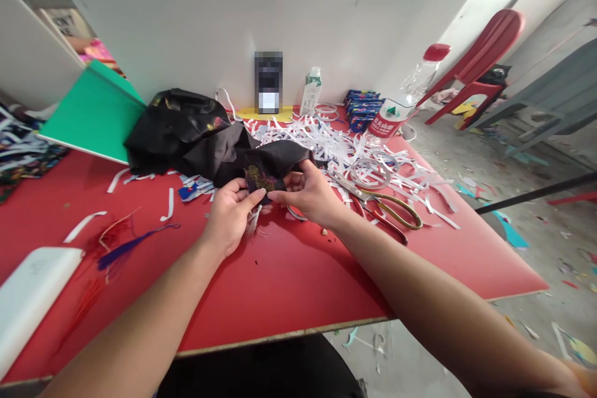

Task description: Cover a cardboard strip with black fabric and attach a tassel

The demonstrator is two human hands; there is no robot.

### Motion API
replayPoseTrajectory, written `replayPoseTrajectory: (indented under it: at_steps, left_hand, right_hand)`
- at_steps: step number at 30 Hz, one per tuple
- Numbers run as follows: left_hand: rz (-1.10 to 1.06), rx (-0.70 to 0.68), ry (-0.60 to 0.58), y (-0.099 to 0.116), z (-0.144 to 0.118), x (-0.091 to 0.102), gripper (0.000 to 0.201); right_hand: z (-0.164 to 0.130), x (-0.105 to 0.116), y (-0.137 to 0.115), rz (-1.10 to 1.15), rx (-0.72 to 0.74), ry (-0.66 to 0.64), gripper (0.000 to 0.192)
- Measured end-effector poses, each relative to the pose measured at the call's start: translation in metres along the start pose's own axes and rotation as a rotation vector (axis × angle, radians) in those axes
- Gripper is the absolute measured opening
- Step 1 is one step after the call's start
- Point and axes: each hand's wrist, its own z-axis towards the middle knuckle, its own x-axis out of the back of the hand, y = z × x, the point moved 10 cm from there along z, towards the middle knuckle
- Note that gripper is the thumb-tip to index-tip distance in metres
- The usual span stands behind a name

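Black shiny fabric [224, 152] with a coloured embroidered-looking pattern trails across the red table from a heap at the left. My left hand [228, 214] pinches the near end of this fabric between thumb and fingers. From the right, my right hand [310, 194] grips the same end, its thumb close to the left thumb. A pale frayed tuft of threads [254, 221] hangs below the fingers. Just right of my right hand lie scissors with gold and red handles [396, 208], on shredded white strips. What sits under the fingertips is partly hidden.
White paper strips [321, 137] pile behind my hands. A red-capped bottle [396, 106], a small white bottle [311, 92], blue packets [364, 111] and a phone [268, 84] stand along the wall. A green board [93, 115], purple tassel [135, 247] and white device [40, 298] are at left.
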Motion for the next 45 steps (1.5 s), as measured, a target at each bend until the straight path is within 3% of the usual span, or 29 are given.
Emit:
replayPoseTrajectory:
  at_steps: [8,11,15,17,19,21,23,26,29,33,37,42,45]
  left_hand:
    - [-0.044,0.005,0.022,0.002,-0.003,0.0,0.053]
    - [-0.076,0.019,0.011,0.003,-0.002,-0.002,0.057]
    - [-0.119,0.05,0.014,0.002,0.0,-0.002,0.057]
    - [-0.128,0.071,0.003,0.0,0.001,-0.002,0.055]
    - [-0.14,0.084,-0.036,0.0,0.001,-0.006,0.052]
    - [-0.158,0.09,-0.079,0.001,0.0,-0.01,0.05]
    - [-0.182,0.099,-0.1,0.001,-0.001,-0.012,0.046]
    - [-0.223,0.114,-0.097,0.0,0.0,-0.011,0.033]
    - [-0.244,0.126,-0.081,-0.003,0.001,-0.008,0.023]
    - [-0.235,0.12,-0.07,-0.005,0.002,-0.005,0.019]
    - [-0.219,0.119,-0.076,-0.008,0.003,-0.005,0.023]
    - [-0.201,0.12,-0.1,-0.008,0.003,-0.007,0.027]
    - [-0.181,0.118,-0.115,-0.009,0.003,-0.007,0.029]
  right_hand:
    - [0.002,-0.002,0.005,0.022,-0.034,0.033,0.068]
    - [0.005,0.005,-0.005,-0.091,-0.024,0.055,0.069]
    - [-0.007,0.05,-0.066,-0.629,0.047,0.233,0.043]
    - [-0.027,0.078,-0.101,-0.966,0.035,0.325,0.029]
    - [-0.053,0.102,-0.117,-1.298,-0.048,0.316,0.029]
    - [-0.081,0.123,-0.106,-1.488,-0.192,0.202,0.03]
    - [-0.106,0.143,-0.08,-1.531,-0.329,0.103,0.023]
    - [-0.123,0.164,-0.047,-1.531,-0.437,0.082,0.031]
    - [-0.116,0.169,-0.03,-1.54,-0.459,0.095,0.037]
    - [-0.101,0.166,-0.028,-1.58,-0.455,0.088,0.022]
    - [-0.099,0.168,-0.05,-1.671,-0.402,0.09,0.014]
    - [-0.097,0.164,-0.089,-1.774,-0.231,-0.023,0.051]
    - [-0.092,0.159,-0.114,-1.84,-0.115,-0.066,0.043]
